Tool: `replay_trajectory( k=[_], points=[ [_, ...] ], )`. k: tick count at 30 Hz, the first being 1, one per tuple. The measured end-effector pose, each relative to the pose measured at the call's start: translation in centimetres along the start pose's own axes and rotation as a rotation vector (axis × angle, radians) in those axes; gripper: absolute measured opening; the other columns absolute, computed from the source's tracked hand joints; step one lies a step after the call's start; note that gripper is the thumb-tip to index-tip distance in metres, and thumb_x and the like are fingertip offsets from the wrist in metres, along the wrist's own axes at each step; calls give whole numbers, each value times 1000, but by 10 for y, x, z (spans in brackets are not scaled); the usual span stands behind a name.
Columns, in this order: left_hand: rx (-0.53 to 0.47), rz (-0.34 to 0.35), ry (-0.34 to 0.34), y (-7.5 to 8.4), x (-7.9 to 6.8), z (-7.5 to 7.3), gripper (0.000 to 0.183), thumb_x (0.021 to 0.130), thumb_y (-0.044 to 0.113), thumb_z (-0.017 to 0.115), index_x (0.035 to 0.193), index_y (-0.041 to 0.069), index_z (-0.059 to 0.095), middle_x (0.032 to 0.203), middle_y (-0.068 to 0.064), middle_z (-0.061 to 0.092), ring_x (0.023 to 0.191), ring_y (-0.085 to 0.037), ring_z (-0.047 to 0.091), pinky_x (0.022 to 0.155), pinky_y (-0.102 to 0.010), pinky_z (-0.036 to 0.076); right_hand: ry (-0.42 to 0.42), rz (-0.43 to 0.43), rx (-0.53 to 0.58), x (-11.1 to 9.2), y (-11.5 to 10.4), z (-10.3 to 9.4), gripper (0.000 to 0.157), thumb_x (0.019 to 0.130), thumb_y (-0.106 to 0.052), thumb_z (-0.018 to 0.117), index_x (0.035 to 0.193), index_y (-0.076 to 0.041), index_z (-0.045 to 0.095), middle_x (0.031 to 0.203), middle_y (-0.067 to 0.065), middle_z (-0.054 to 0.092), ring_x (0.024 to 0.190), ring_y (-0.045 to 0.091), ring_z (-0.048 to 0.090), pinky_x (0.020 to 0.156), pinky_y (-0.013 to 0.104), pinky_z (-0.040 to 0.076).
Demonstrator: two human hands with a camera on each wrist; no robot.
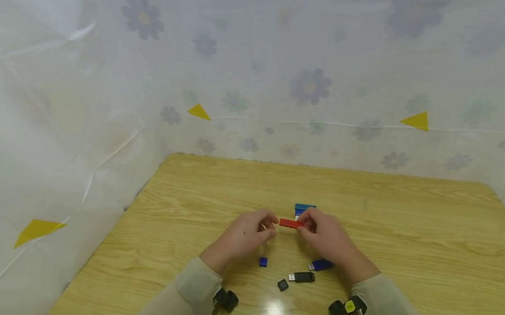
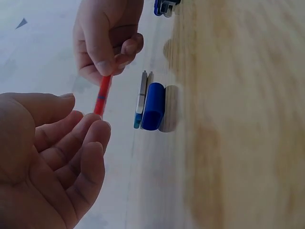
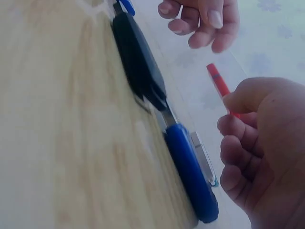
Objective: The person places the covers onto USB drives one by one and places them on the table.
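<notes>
Thumb and fingers of the right hand (image 1: 329,239) pinch one end of the red USB stick (image 1: 290,223), holding it above the wooden table (image 1: 413,228) and pointing it toward the left hand (image 1: 243,235). That left hand grasps nothing; its fingers are loosely bent beside the stick's free end (the head view alone could pass for contact, but the right wrist view shows a gap).

Since the pinch sits at one end, a nudge on the other could swivel the stick or tip it out. A dark line crosses it, probably a cap seam; if so, a hard tug might release suddenly and fling the cap away. Below, the blue cap (image 1: 263,262) and black cap (image 1: 282,285) lie loose, small enough for a sleeve to sweep aside. Lowering the right wrist carelessly could shove the blue USB stick (image 1: 322,265) into the black USB stick (image 1: 304,277).

The right fingers cover the red stick's gripped end, so any plug there is unseen. Behind that hand, the teal piece (image 1: 305,207) and the blue part next to it are partly masked; whether they are joined, I cannot tell. The left wrist view cuts off dark pieces at its top edge.
</notes>
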State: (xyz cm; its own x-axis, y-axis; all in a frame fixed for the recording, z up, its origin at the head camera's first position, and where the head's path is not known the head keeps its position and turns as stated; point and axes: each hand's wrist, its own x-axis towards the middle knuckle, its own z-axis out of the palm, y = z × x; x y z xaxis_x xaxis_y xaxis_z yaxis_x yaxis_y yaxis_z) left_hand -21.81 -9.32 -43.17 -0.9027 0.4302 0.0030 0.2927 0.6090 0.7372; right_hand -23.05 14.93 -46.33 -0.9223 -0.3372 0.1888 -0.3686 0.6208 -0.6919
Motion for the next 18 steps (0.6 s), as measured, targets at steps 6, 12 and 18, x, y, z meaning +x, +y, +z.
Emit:
replay_trajectory(
  k=[6, 12, 18],
  points=[
    [36, 9, -17, -1, 0, -1, 21, 103, 26, 63, 120, 15, 68, 98, 12, 66, 85, -8, 61, 73, -31, 52, 20, 133, -18, 1, 11, -7, 13, 95, -19, 68, 106, -15, 65, 81, -1, 58, 69, 18, 52, 62, 35, 45],
    [54, 19, -26, -3, -1, 0, 19, 103, 28, 62, 115, 16, 70, 96, 12, 65, 83, -9, 60, 72, -31, 51, 6, 125, -61, 1, 15, -12, 11, 93, -16, 68, 104, -14, 65, 75, -1, 57, 64, 18, 51, 60, 35, 43],
    [53, 17, -44, -5, -2, 0, 19, 103, 28, 62, 115, 16, 70, 94, 12, 64, 80, -10, 60, 69, -31, 51, -5, 122, -100, 2, 17, -14, 13, 93, -15, 68, 105, -12, 65, 78, -1, 57, 67, 17, 50, 63, 35, 43]
  ],
)
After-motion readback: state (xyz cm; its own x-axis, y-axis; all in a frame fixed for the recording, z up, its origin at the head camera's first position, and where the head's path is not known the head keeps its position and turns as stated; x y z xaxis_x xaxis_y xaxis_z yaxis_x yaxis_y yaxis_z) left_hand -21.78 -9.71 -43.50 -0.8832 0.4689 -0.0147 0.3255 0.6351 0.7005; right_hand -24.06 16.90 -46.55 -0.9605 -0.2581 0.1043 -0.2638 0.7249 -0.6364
